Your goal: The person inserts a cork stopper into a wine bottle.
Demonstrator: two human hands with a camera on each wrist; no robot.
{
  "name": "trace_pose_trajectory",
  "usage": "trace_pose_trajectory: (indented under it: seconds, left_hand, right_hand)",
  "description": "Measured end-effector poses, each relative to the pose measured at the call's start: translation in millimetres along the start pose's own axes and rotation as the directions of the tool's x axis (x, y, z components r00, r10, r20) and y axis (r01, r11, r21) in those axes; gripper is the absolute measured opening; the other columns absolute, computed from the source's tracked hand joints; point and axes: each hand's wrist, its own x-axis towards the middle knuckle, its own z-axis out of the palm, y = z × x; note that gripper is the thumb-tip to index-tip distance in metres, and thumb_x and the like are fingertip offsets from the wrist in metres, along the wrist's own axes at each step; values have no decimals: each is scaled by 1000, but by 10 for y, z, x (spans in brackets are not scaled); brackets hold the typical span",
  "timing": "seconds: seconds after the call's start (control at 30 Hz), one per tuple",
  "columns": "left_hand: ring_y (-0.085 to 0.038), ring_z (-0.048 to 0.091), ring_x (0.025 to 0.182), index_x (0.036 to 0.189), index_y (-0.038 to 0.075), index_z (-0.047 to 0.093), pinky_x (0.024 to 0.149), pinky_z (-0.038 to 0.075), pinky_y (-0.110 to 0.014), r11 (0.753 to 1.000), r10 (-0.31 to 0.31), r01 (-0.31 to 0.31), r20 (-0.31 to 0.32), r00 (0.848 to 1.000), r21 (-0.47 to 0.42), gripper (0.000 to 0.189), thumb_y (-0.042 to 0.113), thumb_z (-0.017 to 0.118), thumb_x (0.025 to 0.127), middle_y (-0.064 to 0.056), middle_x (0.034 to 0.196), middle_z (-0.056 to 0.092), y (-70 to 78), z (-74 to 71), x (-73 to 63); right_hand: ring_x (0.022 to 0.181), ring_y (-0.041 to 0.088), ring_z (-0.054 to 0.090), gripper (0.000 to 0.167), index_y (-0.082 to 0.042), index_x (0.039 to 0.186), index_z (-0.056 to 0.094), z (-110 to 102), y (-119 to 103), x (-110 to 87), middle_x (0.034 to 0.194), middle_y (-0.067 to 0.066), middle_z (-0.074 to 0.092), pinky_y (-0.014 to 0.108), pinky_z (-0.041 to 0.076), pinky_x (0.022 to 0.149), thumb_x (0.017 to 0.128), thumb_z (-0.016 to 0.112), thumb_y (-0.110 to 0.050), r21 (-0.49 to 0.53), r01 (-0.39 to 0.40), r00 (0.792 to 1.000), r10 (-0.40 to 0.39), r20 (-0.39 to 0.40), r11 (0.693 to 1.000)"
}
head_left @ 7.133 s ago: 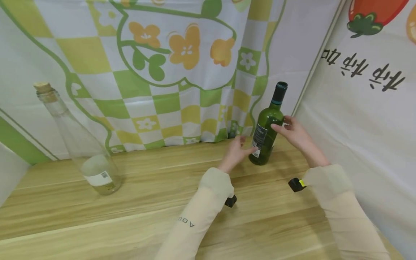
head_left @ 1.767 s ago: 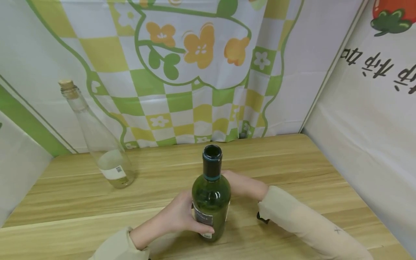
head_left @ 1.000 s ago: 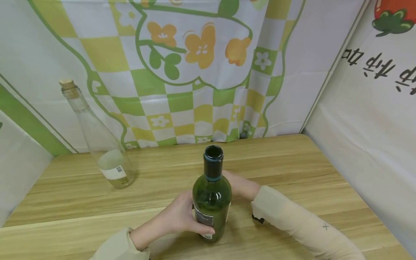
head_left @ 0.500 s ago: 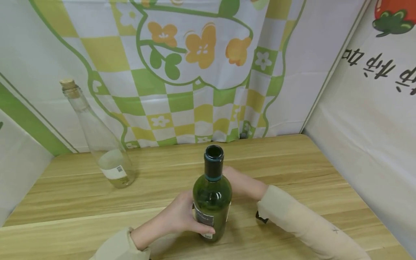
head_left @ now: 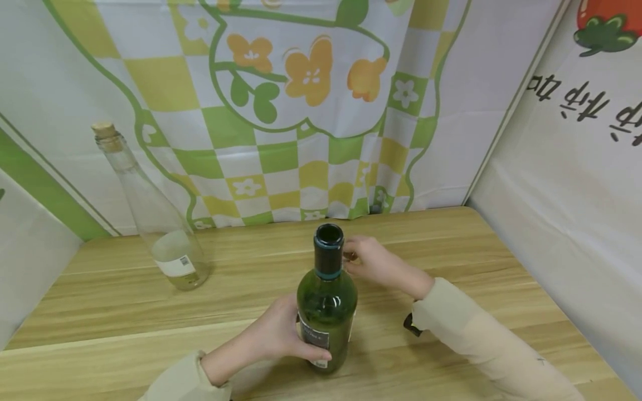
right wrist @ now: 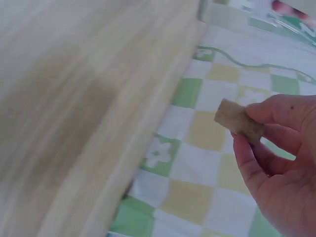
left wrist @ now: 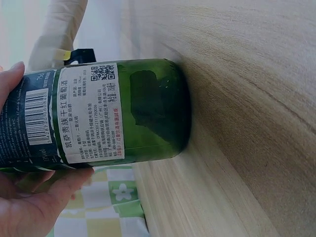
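A green wine bottle (head_left: 327, 301) stands upright on the wooden table, its dark-collared mouth uncovered. My left hand (head_left: 278, 334) grips its lower body, thumb lying across the label. Up close in the left wrist view, the back label (left wrist: 91, 113) with a barcode and small print faces the camera. Behind the bottle's neck is my right hand (head_left: 378, 264), mostly hidden at the fingertips. The right wrist view shows its thumb and fingers pinching a cork (right wrist: 239, 120), held apart from the bottle.
At the left stands a tall clear glass bottle (head_left: 160, 223) with a cork stopper (head_left: 104, 131) in its mouth. A checked, flowered cloth (head_left: 281, 161) hangs along the table's (head_left: 426, 245) back edge. A white printed sheet (head_left: 562, 184) bounds the right side.
Since about seven seconds ago the green bottle has come from the back right to the front middle. In the last half second my right hand has risen and shifted right from behind it.
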Motion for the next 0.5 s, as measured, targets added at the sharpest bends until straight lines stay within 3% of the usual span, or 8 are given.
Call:
trace_pose_trajectory:
  seconds: [0.13, 0.3, 0.4, 0.5]
  left_hand:
    - [-10, 57, 99, 115, 17, 53, 83, 49, -29, 1000, 13, -13, 2, 1000, -7, 61, 28, 84, 63, 3, 109, 61, -2, 4, 2]
    - [-10, 57, 100, 116, 19, 53, 84, 48, -30, 1000, 6, -6, 2, 1000, -16, 62, 27, 84, 62, 5, 110, 60, 0, 2, 2]
    - [-10, 57, 100, 116, 19, 52, 85, 48, -30, 1000, 5, -5, 3, 1000, -18, 63, 26, 84, 62, 5, 110, 60, 0, 0, 5]
    - [-10, 57, 101, 117, 19, 52, 85, 48, -30, 1000, 9, -9, 6, 1000, -18, 64, 26, 84, 62, 6, 110, 60, -2, 1, 10]
  right_hand:
    - [80, 17, 57, 8, -4, 92, 65, -141, -66, 6, 87, 6, 56, 26, 51, 68, 84, 63, -6, -13, -19, 999, 19, -43, 1000]
    - [81, 19, 55, 22, 1, 106, 63, -281, -167, 16, 91, 9, 54, 26, 51, 68, 84, 62, -2, -19, -29, 992, 27, -119, 999]
    - [84, 20, 58, 31, 4, 113, 58, -348, -234, 19, 95, 11, 56, 24, 52, 73, 83, 64, -2, 13, -64, 985, 65, -158, 998]
    - [86, 21, 60, 32, 5, 111, 57, -422, -306, 21, 99, 12, 58, 23, 52, 74, 81, 66, -2, 61, -100, 972, 110, -209, 993]
